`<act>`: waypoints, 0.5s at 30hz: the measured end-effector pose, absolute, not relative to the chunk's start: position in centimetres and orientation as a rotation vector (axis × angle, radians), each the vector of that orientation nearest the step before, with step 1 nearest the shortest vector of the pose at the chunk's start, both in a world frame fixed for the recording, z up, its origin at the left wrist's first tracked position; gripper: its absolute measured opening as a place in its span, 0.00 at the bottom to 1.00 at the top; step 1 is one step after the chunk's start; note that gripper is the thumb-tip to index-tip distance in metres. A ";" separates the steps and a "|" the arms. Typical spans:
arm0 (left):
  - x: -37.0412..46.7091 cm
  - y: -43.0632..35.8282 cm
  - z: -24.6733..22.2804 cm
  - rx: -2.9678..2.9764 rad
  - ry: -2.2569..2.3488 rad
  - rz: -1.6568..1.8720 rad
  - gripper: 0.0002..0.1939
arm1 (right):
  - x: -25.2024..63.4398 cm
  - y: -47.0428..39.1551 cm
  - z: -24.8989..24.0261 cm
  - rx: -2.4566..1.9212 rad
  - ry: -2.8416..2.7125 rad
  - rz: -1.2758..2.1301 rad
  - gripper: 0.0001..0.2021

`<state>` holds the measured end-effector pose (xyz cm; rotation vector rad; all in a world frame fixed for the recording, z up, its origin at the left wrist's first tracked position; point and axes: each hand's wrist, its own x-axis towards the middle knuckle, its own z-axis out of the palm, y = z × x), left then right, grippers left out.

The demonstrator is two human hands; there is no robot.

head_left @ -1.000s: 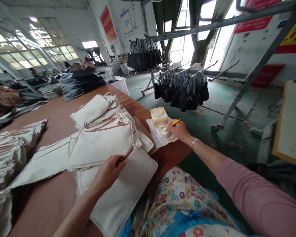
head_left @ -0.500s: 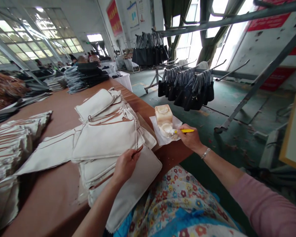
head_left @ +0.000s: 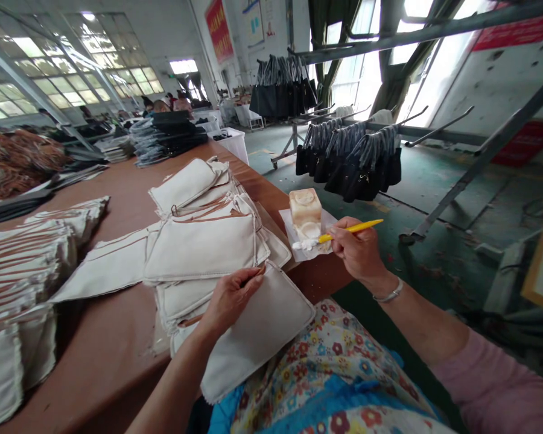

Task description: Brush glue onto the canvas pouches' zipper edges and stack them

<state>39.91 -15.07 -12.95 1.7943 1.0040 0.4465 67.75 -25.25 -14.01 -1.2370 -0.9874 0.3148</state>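
Note:
My right hand (head_left: 357, 248) is closed round a yellow brush (head_left: 359, 226), whose tip carries white paste. Under that tip lies a white sheet (head_left: 294, 232) at the table's edge, bearing a square tan container (head_left: 305, 207) with white paste at its near side. My left hand (head_left: 233, 295) pinches the brown-edged upper corner of a white stitched panel (head_left: 262, 331), which slopes over the table edge onto my lap. Beside it, more white panels (head_left: 203, 247) lie in an overlapping pile.
The brown table (head_left: 117, 337) holds rows of white pieces (head_left: 27, 271) at the left and a dark stack (head_left: 176, 129) farther back. Black bags (head_left: 357, 163) hang on a metal rack (head_left: 452, 187) beyond the right edge. People sit far back.
My right hand has risen slightly, and the brush has moved away from the container's near side, tilted with paste on its tip. My left hand and the held panel have shifted a little right.

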 end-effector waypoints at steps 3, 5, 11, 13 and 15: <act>40.0 -15.5 -12.4 1.836 0.982 0.436 0.23 | 65.2 -25.6 -11.4 -1.096 -1.069 0.460 0.10; 40.1 -15.9 -12.0 1.859 0.960 0.428 0.21 | 64.0 -25.7 -10.2 -1.086 -1.195 0.444 0.09; 39.7 -17.0 -11.4 1.863 0.914 0.384 0.20 | 63.1 -25.6 -9.4 -1.086 -1.444 0.224 0.06; 39.6 -17.1 -11.5 1.856 0.912 0.388 0.20 | 63.0 -25.9 -9.3 -1.098 -1.415 0.177 0.06; 39.5 -17.1 -11.7 1.862 0.902 0.380 0.20 | 62.8 -26.4 -9.1 -1.100 -1.418 0.187 0.06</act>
